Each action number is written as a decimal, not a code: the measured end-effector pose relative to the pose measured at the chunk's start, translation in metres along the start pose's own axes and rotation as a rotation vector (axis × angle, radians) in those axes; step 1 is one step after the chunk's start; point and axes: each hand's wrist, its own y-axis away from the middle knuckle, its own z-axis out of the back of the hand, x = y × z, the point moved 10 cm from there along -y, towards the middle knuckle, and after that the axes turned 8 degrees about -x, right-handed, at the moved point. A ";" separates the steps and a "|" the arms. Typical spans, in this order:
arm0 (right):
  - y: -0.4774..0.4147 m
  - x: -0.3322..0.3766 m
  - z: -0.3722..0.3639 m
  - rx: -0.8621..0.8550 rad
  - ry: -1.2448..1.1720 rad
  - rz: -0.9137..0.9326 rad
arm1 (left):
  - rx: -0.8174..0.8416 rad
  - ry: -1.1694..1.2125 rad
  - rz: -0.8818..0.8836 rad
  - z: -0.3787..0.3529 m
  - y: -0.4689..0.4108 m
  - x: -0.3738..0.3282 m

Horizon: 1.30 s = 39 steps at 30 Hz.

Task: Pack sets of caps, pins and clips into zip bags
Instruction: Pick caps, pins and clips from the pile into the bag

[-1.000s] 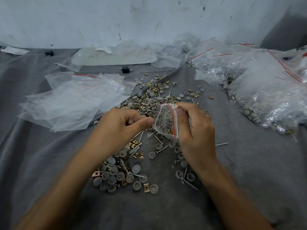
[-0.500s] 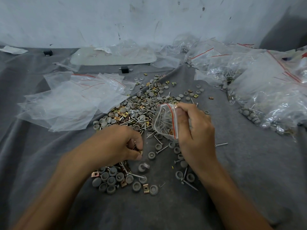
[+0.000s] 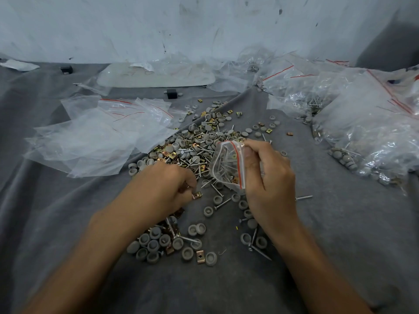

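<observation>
My right hand [image 3: 267,184] holds a small clear zip bag [image 3: 227,167] with a red strip, mouth open to the left; pins and a brass clip lie inside it. My left hand [image 3: 165,189] rests low on the grey cloth, fingers pinched on a brass clip [image 3: 196,195] at the fingertips. A big loose pile of grey caps, pins and brass clips [image 3: 199,143] spreads behind both hands. A smaller cluster of grey caps [image 3: 158,243] lies in front of the left hand.
Empty zip bags [image 3: 97,137] are heaped at the left. Filled bags [image 3: 367,132] pile up at the right. A white tray [image 3: 156,75] lies by the back wall, with a small black block [image 3: 171,94] in front of it. Grey cloth [image 3: 340,234] covers the surface.
My left hand dropped from the bag's mouth down to the cloth and pinched a brass clip. My right hand keeps the bag in the same spot.
</observation>
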 end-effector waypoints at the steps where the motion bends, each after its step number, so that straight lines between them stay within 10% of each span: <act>1: 0.000 0.000 0.000 0.001 0.000 -0.002 | -0.001 0.056 0.000 0.002 0.000 -0.002; 20: 0.000 -0.001 0.000 -0.002 0.003 -0.010 | 0.038 0.121 0.024 -0.015 0.005 -0.007; 29: 0.001 0.001 -0.001 0.020 0.007 -0.001 | -0.335 0.496 0.118 0.029 0.003 -0.002; 39: 0.007 0.007 -0.016 0.146 0.072 0.079 | -0.385 0.664 0.092 0.026 0.005 -0.015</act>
